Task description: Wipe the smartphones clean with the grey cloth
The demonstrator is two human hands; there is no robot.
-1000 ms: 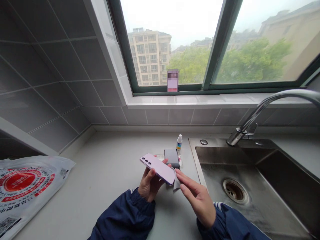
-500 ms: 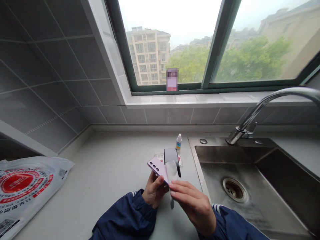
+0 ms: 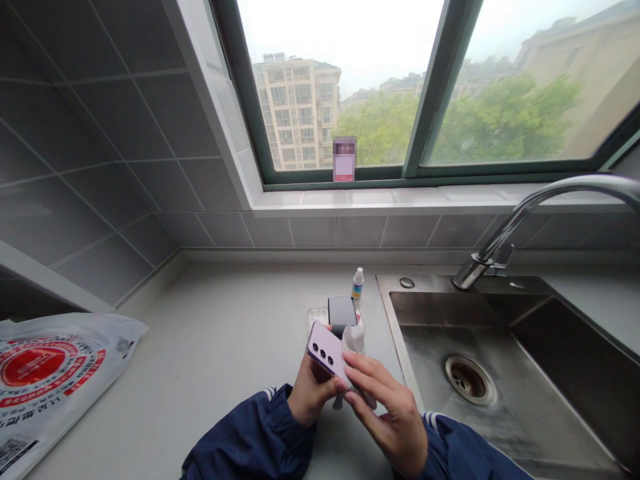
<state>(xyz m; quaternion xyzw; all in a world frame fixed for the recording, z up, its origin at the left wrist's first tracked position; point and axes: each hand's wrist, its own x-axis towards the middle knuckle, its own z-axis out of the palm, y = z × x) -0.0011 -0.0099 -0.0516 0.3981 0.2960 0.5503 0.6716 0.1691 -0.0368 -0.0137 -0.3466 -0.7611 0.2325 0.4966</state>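
Note:
My left hand [image 3: 307,397] is closed around a light purple smartphone [image 3: 326,347], whose back with its three camera lenses faces up. My right hand [image 3: 387,408] pinches a white wipe or tissue [image 3: 354,339] against the phone's right long edge, thumb below and fingers above. Behind the phone lies a dark-edged flat item with a grey face [image 3: 342,311], partly covered; I cannot tell its kind. A clear phone case [image 3: 316,316] shows at its left side. Just beyond stands a small white spray bottle [image 3: 357,283] with a blue and yellow label.
On the right, a steel sink [image 3: 393,313] with a drain [image 3: 469,379] is set into the pale countertop [image 3: 240,320] under a chrome faucet [image 3: 505,230]. A white plastic bag [image 3: 100,333] with red print lies at far left. A window sill [image 3: 300,200] runs behind.
The phone has turned in my left hand, its camera end now nearer the right and more upright. My right hand's fingers and the wipe have shifted along the phone's edge.

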